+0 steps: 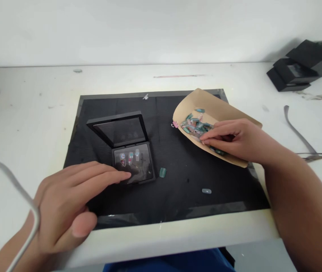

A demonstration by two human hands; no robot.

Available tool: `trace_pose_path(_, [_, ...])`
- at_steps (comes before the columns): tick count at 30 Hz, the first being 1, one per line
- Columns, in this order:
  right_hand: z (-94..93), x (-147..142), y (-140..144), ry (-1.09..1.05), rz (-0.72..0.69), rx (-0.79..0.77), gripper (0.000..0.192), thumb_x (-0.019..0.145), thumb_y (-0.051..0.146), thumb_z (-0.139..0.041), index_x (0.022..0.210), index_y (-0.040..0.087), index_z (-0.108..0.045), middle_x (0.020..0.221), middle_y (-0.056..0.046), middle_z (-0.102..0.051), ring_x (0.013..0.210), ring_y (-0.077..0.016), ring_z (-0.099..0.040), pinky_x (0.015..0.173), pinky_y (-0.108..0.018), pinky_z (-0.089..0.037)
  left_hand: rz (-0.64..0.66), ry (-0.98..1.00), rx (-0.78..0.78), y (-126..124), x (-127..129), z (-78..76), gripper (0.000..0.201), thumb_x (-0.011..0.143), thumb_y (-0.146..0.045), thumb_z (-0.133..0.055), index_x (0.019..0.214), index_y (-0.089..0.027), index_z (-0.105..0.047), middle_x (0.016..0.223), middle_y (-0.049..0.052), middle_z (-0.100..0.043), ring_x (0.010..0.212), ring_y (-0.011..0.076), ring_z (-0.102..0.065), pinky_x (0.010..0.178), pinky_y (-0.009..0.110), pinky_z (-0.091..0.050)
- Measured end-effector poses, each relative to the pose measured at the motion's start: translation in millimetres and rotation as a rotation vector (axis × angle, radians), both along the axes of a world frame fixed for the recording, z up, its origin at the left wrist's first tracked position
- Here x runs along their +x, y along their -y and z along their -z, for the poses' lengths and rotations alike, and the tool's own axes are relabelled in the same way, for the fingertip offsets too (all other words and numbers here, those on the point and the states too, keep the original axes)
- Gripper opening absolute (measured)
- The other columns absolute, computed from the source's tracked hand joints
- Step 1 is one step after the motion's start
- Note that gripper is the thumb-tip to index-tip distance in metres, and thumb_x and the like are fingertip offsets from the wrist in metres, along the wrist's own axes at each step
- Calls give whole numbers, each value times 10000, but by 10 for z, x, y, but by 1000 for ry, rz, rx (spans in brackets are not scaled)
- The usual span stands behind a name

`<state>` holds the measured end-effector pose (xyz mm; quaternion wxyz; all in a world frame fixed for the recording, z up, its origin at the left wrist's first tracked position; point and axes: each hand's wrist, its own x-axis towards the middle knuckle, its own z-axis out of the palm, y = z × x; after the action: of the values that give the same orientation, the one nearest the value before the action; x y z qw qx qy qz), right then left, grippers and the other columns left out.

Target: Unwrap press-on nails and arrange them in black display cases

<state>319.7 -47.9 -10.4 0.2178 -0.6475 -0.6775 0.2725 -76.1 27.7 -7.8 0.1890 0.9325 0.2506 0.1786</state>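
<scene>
While left hand (73, 200) rests flat, fingertips on open case (132, 166), right hand (229, 138) pinches among nails (196, 124) in paper (212, 109) (case lies leftward; whether nail actually gripped, cannot tell).

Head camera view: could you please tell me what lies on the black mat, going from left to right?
Left hand → open black case → loose green nail tip → small pale nail tip → right hand on the brown paper of nail tips.

Plenty of open black mat (178, 158) between the open case (129, 158) and the paper tray (220, 109); only two loose nail tips (163, 172) sit there, stacked black boxes (305, 66) well off right
</scene>
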Motion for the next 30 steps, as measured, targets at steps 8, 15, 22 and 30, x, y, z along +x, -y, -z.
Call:
trace_pose_path(8, [-28, 37, 56, 94, 79, -57, 248, 897, 476, -660, 895, 257, -776, 747, -8, -716, 589, -156, -551, 513, -297, -386, -36, 14, -59, 14, 44, -20, 774, 972, -755, -101, 1177, -300, -693, 1089, 19, -734, 955, 202, -677, 826, 317, -491])
trace_pose_path(15, [-46, 15, 73, 55, 119, 24, 241, 880, 361, -643, 1056, 250, -767, 696, -15, -645, 566, -160, -505, 509, -300, -385, -52, 20, -71, 15, 56, -32, 726, 988, -733, -137, 1172, -314, -702, 1081, 13, -743, 960, 212, -682, 830, 336, -499])
trace_pose_path(22, [-72, -123, 48, 52, -40, 21, 409, 908, 564, -638, 1144, 278, -810, 713, -19, -607, 568, -140, -511, 507, -292, -348, -59, 16, -82, 12, 60, -57, 672, 1009, -697, -183, 1178, -309, -705, 1073, 28, -746, 956, 217, -685, 813, 346, -513])
trace_pose_path(30, [-85, -132, 61, 6, -131, 25, 405, 788, 618, -771, 1028, 295, -819, 857, -43, -664, 820, -220, -599, 634, -317, -443, -67, 95, -9, 36, 115, -104, 320, 1019, -476, -475, 1086, -284, -722, 955, 10, -751, 852, 168, -680, 757, 299, -498])
